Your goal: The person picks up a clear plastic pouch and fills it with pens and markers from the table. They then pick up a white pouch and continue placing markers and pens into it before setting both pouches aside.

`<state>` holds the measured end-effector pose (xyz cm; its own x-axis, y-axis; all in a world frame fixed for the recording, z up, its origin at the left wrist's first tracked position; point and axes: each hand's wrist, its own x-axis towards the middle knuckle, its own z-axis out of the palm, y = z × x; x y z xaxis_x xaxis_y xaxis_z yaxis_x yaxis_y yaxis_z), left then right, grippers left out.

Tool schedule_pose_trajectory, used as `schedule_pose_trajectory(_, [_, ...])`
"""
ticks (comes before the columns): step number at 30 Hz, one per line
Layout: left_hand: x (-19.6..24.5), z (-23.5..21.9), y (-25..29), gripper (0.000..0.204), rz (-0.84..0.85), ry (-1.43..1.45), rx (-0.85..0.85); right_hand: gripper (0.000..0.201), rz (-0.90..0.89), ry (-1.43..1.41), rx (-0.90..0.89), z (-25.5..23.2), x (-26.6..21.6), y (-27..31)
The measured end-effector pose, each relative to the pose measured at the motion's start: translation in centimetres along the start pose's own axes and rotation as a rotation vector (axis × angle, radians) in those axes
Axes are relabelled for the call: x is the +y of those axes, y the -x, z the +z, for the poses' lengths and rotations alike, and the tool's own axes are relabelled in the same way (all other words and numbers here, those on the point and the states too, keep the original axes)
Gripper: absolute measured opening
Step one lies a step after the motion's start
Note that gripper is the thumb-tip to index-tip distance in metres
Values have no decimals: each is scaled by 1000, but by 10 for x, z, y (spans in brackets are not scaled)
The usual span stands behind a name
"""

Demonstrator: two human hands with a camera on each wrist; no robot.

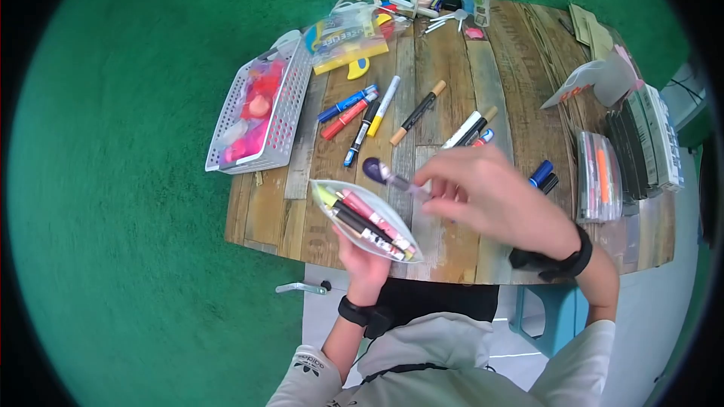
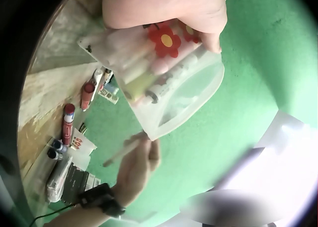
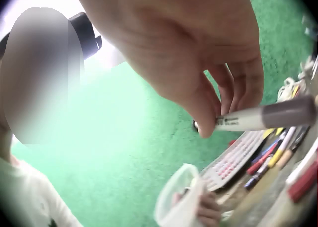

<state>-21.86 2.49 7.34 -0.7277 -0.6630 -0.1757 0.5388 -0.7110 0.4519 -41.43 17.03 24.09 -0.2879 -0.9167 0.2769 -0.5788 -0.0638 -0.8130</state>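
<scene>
My left hand [image 1: 363, 260] holds a translucent pencil pouch [image 2: 144, 113] from below, its mouth spread open. A red flower [image 2: 165, 42] is printed on its side. Inside lie several markers [image 1: 360, 215], with pink, black and yellow-green among their colours. Between the thumb and fingers of my right hand [image 1: 494, 190], a marker [image 3: 243, 120] with a white barrel and a dark purple-grey cap is pinched. In the head view its capped end points left, over the far edge of the pouch mouth and apart from the pouch.
Several loose markers [image 1: 383, 105] lie beyond the pouch on the wooden table [image 1: 520, 68]. A white basket [image 1: 283, 132] of pink items stands at the left. At the right are a clear case of pens [image 1: 599, 181] and upright boxes [image 1: 660, 136]. Plastic packaging [image 1: 347, 38] lies at the back.
</scene>
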Motion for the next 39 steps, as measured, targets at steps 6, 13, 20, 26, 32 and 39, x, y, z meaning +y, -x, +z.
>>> schedule_pose_trajectory(6, [-28,55,13,59,0,-106,-149,20,-169,72,67,34,-9,7])
schedule_pose_trajectory(13, [-62,88,22,54,-111,-79,-75,23,-236,300,190,30,4,10])
schedule_pose_trajectory(20, [-75,108,2,55,-274,31,-176,17,-252,471,161,-4,22,19])
schedule_pose_trajectory(26, [-56,92,-33,52,-405,217,-424,10,-318,407,180,-13,14,12])
schedule_pose_trajectory(32, [-1,105,-84,52,-365,40,-341,11,-35,571,300,-51,3,47])
schedule_pose_trajectory(39, [33,87,-166,54,-455,198,-526,9,270,565,137,-60,34,82])
